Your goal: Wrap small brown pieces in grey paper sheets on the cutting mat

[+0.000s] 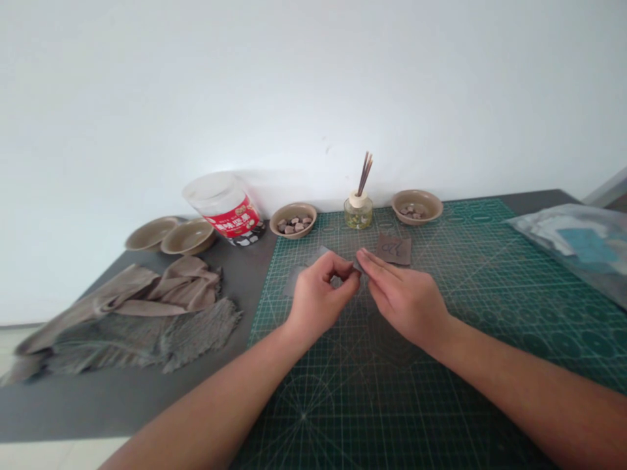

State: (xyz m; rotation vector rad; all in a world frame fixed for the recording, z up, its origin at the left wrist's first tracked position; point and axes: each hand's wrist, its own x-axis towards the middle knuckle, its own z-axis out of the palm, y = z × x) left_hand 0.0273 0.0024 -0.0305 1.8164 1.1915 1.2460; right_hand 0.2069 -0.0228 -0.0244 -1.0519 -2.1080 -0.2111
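Over the cutting mat, my left hand (323,287) is closed in a pinch, thumb against the curled index finger. Whatever sits at its fingertips is small, dark and mostly hidden. My right hand (406,294) meets it there, its straight fingers pressed together on a small dark grey piece of sandpaper (358,265). Behind the right hand lies a brown square of sandpaper (394,249) with handwritten marks on its back. Pale grey square sheets (294,279) lie flat beside my left hand, partly covered by it.
The green cutting mat (343,405) covers much of the grey table. Along the wall stand a bowl of stones (294,220), a reed diffuser (358,210), a bowl with smaller stones (416,206), a plastic tub (228,209) and two bowls (189,237). Cloths (142,313) lie left, a plastic bag (578,241) right.
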